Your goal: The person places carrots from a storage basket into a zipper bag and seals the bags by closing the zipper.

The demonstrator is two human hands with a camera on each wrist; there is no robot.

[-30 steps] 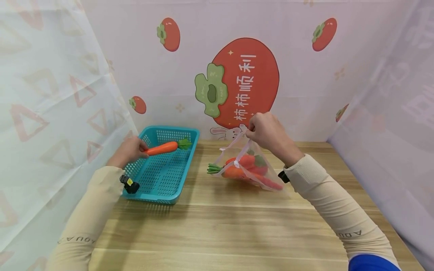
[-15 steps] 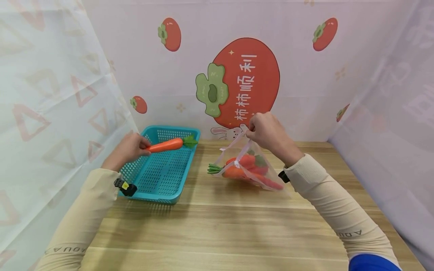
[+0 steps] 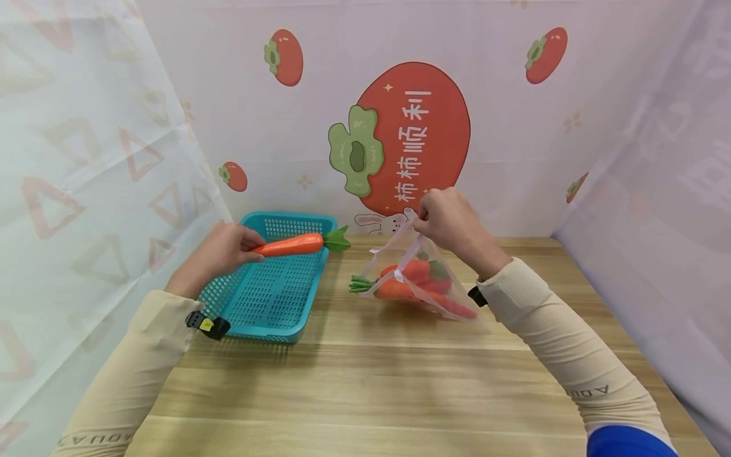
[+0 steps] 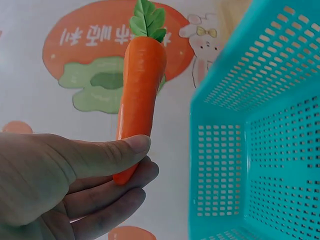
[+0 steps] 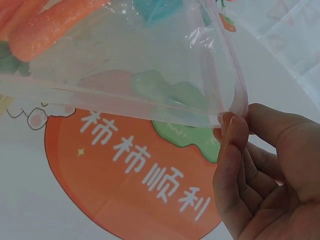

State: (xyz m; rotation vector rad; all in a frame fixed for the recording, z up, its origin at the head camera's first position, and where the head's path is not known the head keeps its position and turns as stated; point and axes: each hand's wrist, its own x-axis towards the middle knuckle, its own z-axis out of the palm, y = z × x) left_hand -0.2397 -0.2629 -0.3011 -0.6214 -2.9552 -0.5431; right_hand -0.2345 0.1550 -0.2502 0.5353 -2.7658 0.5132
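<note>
My left hand [image 3: 225, 251] pinches an orange carrot [image 3: 294, 245] by its tapered end, its green leafy top pointing right over the basket's right rim. In the left wrist view the thumb [image 4: 112, 155] lies across the carrot [image 4: 140, 85] with the fingers behind it. My right hand [image 3: 451, 222] grips the top edge of a clear plastic bag [image 3: 454, 282] with a pinkish border and holds it up. Inside the bag lie several orange and red vegetables [image 3: 417, 273]; green stems [image 3: 360, 284] poke out of its left side. The right wrist view shows fingertips pinching the bag's corner [image 5: 227, 107].
A turquoise perforated plastic basket [image 3: 274, 298] stands at the left on the wooden table [image 3: 365, 393]. Behind it rises a cloth wall [image 3: 228, 82] printed with persimmons, with further cloth hanging at the left [image 3: 85, 209] and right [image 3: 657, 190].
My left hand has carried the carrot rightward, from over the basket until its leaves pass the right rim. The right hand and the bag have stayed put.
</note>
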